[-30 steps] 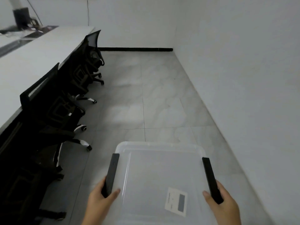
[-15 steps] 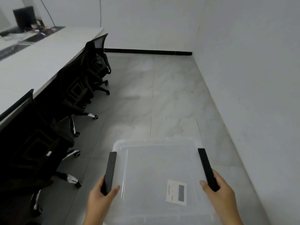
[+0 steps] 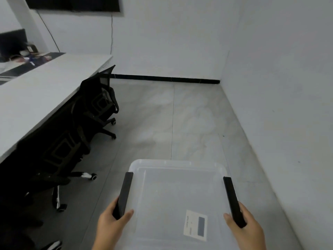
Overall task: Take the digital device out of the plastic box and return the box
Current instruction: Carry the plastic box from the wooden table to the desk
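Seemingly mid-carry: beside the long table [image 3: 45, 83] the lidded plastic box [image 3: 176, 201] is held above the floor, left hand [image 3: 112, 222] and right hand [image 3: 246, 226] each clamped on a black side handle; no digital device shows through it, so returning the box looks like what remains

Dim, flat light is washing the room, glare is pooling on the floor [image 3: 180, 120] beyond the chairs [image 3: 97, 103], which are sinking into blurred black shadow.
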Motion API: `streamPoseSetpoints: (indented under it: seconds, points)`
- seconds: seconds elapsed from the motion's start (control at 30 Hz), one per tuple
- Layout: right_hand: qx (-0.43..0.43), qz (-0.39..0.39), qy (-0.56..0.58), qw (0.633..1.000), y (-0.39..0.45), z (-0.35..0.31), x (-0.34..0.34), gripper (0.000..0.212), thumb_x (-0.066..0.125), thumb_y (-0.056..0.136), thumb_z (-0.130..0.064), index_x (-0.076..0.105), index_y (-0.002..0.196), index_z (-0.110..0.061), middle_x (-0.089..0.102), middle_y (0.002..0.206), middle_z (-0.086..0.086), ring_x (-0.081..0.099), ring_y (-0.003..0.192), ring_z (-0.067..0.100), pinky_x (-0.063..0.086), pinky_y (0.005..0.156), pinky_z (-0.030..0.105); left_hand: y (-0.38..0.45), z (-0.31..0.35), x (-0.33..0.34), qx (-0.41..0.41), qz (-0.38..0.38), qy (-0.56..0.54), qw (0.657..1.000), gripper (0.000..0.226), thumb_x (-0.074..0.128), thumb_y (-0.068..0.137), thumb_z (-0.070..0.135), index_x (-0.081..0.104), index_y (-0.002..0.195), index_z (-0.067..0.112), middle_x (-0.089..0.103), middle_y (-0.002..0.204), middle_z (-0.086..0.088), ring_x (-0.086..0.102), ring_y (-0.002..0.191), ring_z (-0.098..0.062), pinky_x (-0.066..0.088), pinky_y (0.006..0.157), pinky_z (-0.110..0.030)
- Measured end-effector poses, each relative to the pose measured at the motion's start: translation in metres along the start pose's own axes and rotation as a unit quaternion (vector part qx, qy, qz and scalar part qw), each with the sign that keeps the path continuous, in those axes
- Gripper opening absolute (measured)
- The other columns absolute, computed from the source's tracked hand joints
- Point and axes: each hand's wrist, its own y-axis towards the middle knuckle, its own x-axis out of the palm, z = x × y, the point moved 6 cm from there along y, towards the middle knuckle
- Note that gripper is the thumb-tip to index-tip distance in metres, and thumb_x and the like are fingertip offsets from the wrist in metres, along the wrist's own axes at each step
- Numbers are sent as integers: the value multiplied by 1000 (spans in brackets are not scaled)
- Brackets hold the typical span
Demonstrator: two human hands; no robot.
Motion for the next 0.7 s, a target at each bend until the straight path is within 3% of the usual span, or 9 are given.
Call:
streamPoseSetpoints:
  seconds: [0.07, 0.13, 0.2, 0.37, 0.47, 0.6, 0.7]
  points:
    - [10, -4, -9, 1000, 47, -16, 16, 49, 72, 69, -2, 57, 116, -2, 58, 88, 14, 52, 85, 27, 35, 83, 29, 48, 13, 23, -6, -11, 15, 1000, 53, 69, 67, -12, 54, 117, -3, 59, 94, -14, 52, 89, -21, 43, 64, -1]
    - [17, -24, -13, 999, 94, -30, 32, 47, 72, 70, -5, 58, 114, -4, 60, 86, 16, 52, 81, 29, 34, 80, 27, 92, 21, 47, -28, -18, 26, 999, 54, 71, 65, -10, 55, 116, -3, 60, 96, -16, 55, 93, -25, 41, 83, -23]
    - [25, -34, -15, 999, 147, -43, 50, 45, 72, 70, -5, 59, 113, -4, 61, 85, 16, 53, 80, 30, 34, 78, 28, 141, 27, 74, -55, -24, 36, 998, 54, 73, 64, -9, 55, 115, -4, 61, 97, -18, 56, 93, -26, 37, 87, -29]
    - [21, -24, 0, 999, 301, -93, 100, 50, 72, 69, -3, 57, 117, -3, 61, 91, 17, 53, 86, 29, 35, 84, 28, 272, 76, 140, -54, 8, 43, 998, 51, 71, 65, -12, 56, 114, -7, 60, 92, -19, 53, 86, -23, 37, 82, -28]
    - [-9, -38, 8, 999, 389, -144, 129, 50, 72, 69, -2, 57, 117, -3, 61, 93, 15, 52, 87, 27, 34, 85, 28, 347, 119, 167, -40, 32, 36, 998, 52, 72, 65, -9, 56, 114, -6, 61, 94, -18, 52, 87, -22, 43, 77, -17]
    - [-33, -58, 3, 998, 486, -205, 169, 55, 73, 69, -3, 54, 120, -3, 60, 98, 15, 50, 90, 23, 34, 86, 27, 438, 157, 194, -44, 54, 44, 997, 52, 75, 63, -5, 58, 113, -4, 65, 102, -23, 55, 89, -24, 43, 93, -36]
    - [-27, -73, -13, 997, 554, -231, 205, 54, 73, 69, -3, 54, 120, -3, 59, 95, 15, 50, 88, 24, 33, 85, 26, 509, 166, 217, -63, 70, 45, 995, 51, 75, 63, -5, 60, 111, -2, 67, 101, -22, 58, 89, -24, 46, 82, -21]
